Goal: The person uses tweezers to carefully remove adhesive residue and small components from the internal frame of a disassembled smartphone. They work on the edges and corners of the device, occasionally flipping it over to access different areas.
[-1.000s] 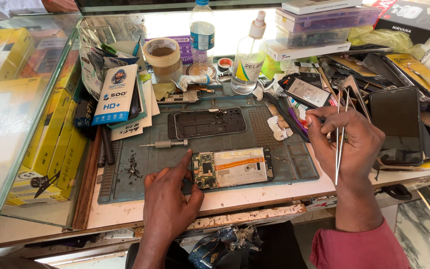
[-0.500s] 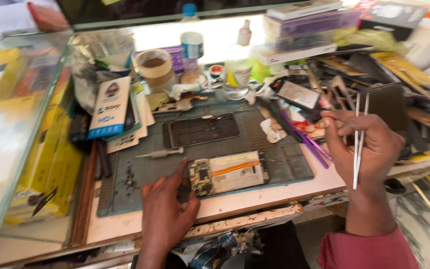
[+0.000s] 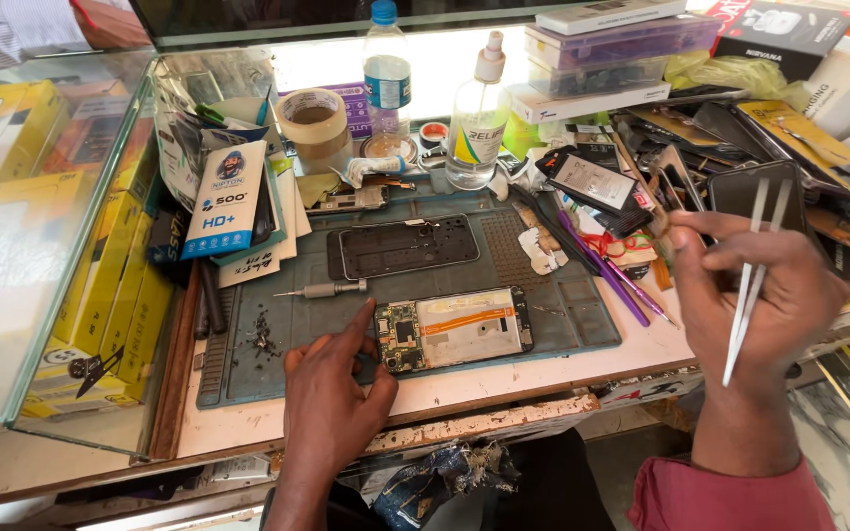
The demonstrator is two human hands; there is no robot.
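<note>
An opened phone (image 3: 455,328) with its circuit board and a pale battery lies on the grey-blue work mat (image 3: 563,305). My left hand (image 3: 336,393) rests on the mat, its fingers touching the phone's left end. My right hand (image 3: 755,305) hovers to the right of the mat and grips white tweezers (image 3: 748,285), tips pointing down. A dark phone frame (image 3: 403,246) lies farther back on the mat, with a small screwdriver (image 3: 327,290) to its lower left.
Tiny screws (image 3: 266,339) are scattered on the mat's left. A tape roll (image 3: 315,123), water bottle (image 3: 388,69) and spray bottle (image 3: 474,123) stand at the back. Phone parts pile up at right (image 3: 740,147); a glass case with yellow boxes (image 3: 61,256) is left.
My right hand with the tweezers has drifted right, away from the mat. My left hand stays at the phone's left end. The camera view has shifted slightly.
</note>
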